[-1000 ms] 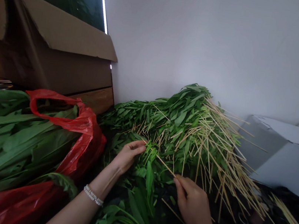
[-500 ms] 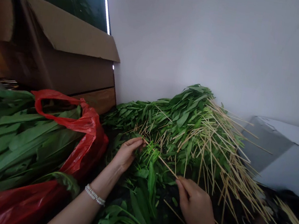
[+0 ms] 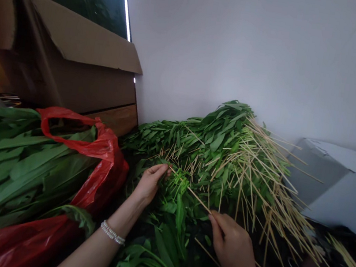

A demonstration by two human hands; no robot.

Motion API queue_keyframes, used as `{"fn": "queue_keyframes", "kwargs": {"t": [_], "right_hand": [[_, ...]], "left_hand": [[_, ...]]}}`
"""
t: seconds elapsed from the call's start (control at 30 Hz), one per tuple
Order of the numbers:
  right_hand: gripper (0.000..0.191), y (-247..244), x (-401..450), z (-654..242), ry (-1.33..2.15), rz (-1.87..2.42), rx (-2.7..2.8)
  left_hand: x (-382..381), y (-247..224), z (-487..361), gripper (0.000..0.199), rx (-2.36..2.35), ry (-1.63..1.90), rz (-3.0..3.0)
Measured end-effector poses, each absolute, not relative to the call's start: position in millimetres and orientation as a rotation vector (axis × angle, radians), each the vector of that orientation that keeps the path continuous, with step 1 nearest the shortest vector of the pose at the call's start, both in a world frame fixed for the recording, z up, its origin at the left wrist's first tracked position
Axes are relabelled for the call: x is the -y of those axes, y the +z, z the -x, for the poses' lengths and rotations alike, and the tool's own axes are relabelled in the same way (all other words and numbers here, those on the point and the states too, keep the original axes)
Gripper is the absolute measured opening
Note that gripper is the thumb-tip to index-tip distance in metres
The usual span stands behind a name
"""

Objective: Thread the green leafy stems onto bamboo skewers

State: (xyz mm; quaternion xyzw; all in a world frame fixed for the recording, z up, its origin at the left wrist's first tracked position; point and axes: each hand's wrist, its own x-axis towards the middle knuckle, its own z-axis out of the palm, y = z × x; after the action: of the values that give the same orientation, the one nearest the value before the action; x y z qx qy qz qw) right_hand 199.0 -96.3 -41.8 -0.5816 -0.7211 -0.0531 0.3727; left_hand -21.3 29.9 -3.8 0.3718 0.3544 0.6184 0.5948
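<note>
Between my two hands runs a thin wooden skewer (image 3: 199,200), slanting down to the right. Bright green leaf stems (image 3: 180,180) are threaded along its middle, and their leaves (image 3: 180,216) hang below. My left hand (image 3: 151,182) pinches the skewer's upper left end. At the lower right end, my right hand (image 3: 229,239) grips the stick between thumb and fingers. Behind them lies a heap of leafy skewers (image 3: 221,133), with many bare stick ends (image 3: 266,191) fanning out to the right. Loose long leaves (image 3: 148,263) lie below my hands.
On the left, a red plastic bag (image 3: 107,158) holds large green leaves (image 3: 22,168). An open cardboard box (image 3: 85,79) stands behind it. To the right are a white box (image 3: 347,185) and a bundle of bare skewers (image 3: 349,261). A white wall (image 3: 245,41) rises behind the heap.
My left hand has shifted very slightly left and down at the skewer's end. My right hand and the threaded stems look almost the same.
</note>
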Motion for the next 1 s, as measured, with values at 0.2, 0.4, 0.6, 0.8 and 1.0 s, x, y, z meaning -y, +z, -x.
{"fn": "queue_keyframes", "kwargs": {"t": [0.2, 0.4, 0.6, 0.8, 1.0], "right_hand": [[0.031, -40, 95, -202, -0.174, 1.482, 1.904], [0.032, -35, 96, -204, -0.171, 1.524, 1.905], [0.030, -37, 96, -203, -0.175, 1.514, 1.918], [0.029, -42, 93, -205, -0.182, 1.478, 1.929], [0.029, -41, 93, -205, -0.137, 1.488, 1.881]], "left_hand": [[-33, -8, 23, 0.030, -0.835, 1.437, -0.854], [-37, -11, 29, 0.028, -0.960, 1.488, -1.086], [-34, -9, 29, 0.028, -1.003, 1.458, -1.141], [-33, -13, 26, 0.029, -0.903, 1.343, -1.012], [-34, -14, 27, 0.034, -0.885, 1.325, -1.114]]}}
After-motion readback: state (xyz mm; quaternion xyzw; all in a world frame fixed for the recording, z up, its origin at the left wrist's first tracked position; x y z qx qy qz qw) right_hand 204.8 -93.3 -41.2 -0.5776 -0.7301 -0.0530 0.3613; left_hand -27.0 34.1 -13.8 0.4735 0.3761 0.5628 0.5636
